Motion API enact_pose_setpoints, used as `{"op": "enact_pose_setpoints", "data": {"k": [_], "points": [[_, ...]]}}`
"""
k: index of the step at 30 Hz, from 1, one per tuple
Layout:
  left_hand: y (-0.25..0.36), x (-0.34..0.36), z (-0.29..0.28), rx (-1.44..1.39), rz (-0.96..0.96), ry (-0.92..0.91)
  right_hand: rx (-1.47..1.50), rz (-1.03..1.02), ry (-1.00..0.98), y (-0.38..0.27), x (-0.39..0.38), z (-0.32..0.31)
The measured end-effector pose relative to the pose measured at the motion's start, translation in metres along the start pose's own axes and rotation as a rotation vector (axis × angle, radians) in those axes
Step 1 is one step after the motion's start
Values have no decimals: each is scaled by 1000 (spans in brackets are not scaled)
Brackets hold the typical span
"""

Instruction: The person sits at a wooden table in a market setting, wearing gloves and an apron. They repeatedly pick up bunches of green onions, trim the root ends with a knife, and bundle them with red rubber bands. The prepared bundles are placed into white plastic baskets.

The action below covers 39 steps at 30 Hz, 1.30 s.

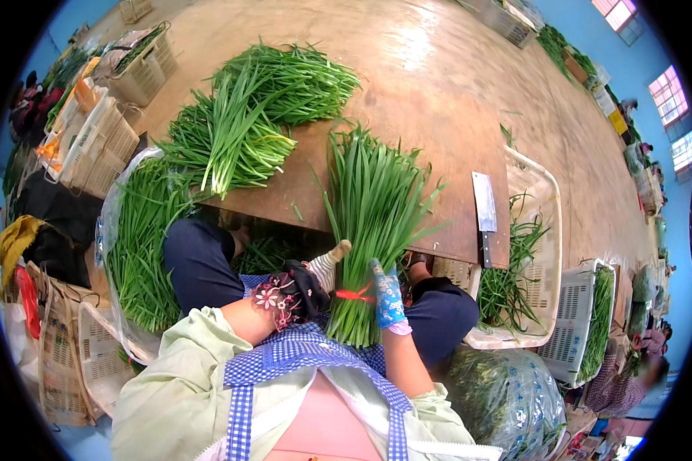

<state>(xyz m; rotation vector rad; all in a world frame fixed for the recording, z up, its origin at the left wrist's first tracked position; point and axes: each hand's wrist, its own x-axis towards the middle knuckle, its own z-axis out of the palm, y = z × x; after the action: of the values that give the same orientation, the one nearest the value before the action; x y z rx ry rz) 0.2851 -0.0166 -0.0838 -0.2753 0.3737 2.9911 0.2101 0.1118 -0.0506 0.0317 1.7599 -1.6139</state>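
**Chive bundle upright at the bench edge, held in both our hands**

The chive bundle [369, 230] stands nearly upright between our knees and the near edge of the wooden bench [438, 100], its cut ends down by our lap and its leaf tips fanning out over the bench top. A red tie [354, 293] circles the stalks low down. Our left hand [304, 288], in a dark glove with a flowered cuff and one pale fingertip showing, closes against the left side of the bundle just beside the tie. Our right hand [387, 296], in a blue patterned glove, grips the right side at the same height, fingers wrapped on the stalks. So both hands are closed on the same bundle, one on either side.

On the bench, further away and to the left, lie two loose heaps of chives [246, 123], touching each other. A cleaver [484, 207] rests flat near the bench's right edge, blade pointing away from us. Just right of it, a pale plastic basket [550, 192] holds a scatter of green trimmings. To our left, a clear plastic bag [119, 200] full of chives [142, 246] sits beside our knee, below bench level. A second white crate [580, 307] of greens stands further right, and a filled clear sack [507, 392] lies by our right hip.
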Motion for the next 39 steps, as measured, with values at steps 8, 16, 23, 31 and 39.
{"op": "enact_pose_setpoints", "data": {"k": [8, 16, 23, 31, 39], "points": [[22, -29, 36, 84, -4, -72, -134, -264, -325, -17, -19, 20], [40, -42, 20, 81, 272, -51, -237, -483, -346, -24, -24, 56], [69, -92, 26, 44, 486, -65, -203, -653, -716, -84, -59, 117], [94, -143, 35, -8, 651, -80, -210, -524, -840, -102, -80, 169], [126, -289, 70, -12, 1214, 377, -676, -543, -863, -111, -69, 184]]}}
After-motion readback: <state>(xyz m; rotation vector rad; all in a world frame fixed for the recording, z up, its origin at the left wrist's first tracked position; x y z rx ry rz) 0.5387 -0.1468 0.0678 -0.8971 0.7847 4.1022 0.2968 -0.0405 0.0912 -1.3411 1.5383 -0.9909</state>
